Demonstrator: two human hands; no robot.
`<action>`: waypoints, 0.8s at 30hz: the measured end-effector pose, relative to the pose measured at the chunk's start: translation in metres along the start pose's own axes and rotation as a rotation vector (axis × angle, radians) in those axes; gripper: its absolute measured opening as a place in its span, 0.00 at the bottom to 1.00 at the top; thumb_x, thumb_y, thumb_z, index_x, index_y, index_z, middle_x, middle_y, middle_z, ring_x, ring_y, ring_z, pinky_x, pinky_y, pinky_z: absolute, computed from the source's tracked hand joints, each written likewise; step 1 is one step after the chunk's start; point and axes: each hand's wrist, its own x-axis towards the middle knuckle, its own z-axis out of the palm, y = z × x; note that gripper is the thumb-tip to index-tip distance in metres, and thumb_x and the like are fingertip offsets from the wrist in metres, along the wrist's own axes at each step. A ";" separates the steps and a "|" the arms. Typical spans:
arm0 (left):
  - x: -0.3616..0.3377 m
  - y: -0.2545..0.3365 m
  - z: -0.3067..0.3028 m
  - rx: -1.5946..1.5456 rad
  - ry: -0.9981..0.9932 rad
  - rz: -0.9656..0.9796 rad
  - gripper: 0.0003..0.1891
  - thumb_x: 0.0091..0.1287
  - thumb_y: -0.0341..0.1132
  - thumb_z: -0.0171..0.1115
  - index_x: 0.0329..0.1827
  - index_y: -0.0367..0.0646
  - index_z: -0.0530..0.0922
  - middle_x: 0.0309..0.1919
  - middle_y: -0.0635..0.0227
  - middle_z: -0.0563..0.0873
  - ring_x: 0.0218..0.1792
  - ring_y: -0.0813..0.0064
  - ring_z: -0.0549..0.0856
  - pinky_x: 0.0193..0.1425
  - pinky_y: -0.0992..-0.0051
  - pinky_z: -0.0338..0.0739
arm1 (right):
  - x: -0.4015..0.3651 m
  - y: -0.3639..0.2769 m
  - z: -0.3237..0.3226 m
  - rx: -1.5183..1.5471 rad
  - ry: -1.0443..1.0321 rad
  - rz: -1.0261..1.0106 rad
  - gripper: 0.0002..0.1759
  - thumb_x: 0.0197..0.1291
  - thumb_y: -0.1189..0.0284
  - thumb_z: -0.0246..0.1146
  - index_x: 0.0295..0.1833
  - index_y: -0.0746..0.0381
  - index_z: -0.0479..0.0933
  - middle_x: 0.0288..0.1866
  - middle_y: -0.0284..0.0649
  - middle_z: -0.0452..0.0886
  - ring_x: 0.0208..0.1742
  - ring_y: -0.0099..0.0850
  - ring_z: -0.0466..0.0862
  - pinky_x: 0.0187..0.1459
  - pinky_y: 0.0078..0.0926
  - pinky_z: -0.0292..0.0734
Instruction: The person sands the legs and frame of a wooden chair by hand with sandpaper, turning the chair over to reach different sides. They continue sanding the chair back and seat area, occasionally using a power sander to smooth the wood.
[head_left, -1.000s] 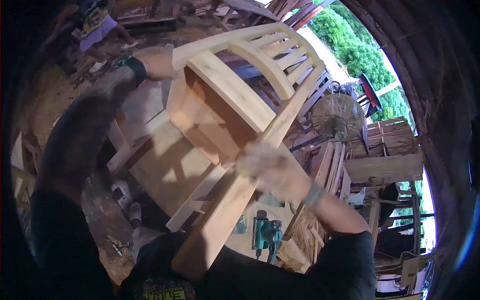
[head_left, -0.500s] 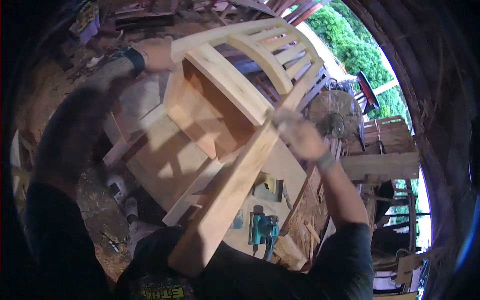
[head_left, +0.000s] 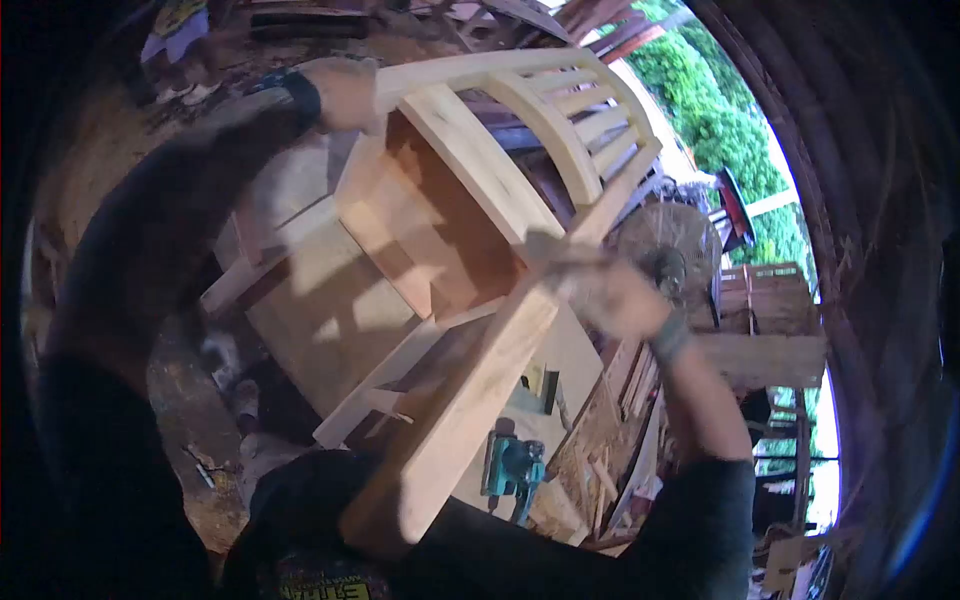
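Observation:
A pale wooden frame with curved slats (head_left: 545,130) stands tilted in front of me, joined to a reddish-brown box section (head_left: 440,215). Closed round the frame's curved rail at the upper left is my left hand (head_left: 345,95). My right hand (head_left: 610,290), blurred, lies at the corner where the long thick post (head_left: 470,420) meets the cross rail; its fingers are smeared, so their grip is unclear. The post runs down toward my body.
A teal power tool (head_left: 513,468) lies on a board below the post. Flat panels (head_left: 325,320) sit under the frame at left. A caged fan (head_left: 665,250) stands at right, near wood scraps (head_left: 590,490). Part of another person (head_left: 178,38) shows at upper left.
The upper part of the frame and both hands have shifted slightly right in view. My right hand has also shifted a little downward, still beside the corner.

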 end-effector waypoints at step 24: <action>0.000 0.010 0.009 0.346 0.040 0.100 0.26 0.57 0.34 0.70 0.54 0.21 0.78 0.39 0.42 0.91 0.42 0.52 0.93 0.42 0.59 0.87 | 0.020 -0.139 0.064 0.332 -0.091 0.198 0.17 0.76 0.64 0.62 0.62 0.62 0.83 0.63 0.46 0.84 0.70 0.44 0.80 0.78 0.50 0.66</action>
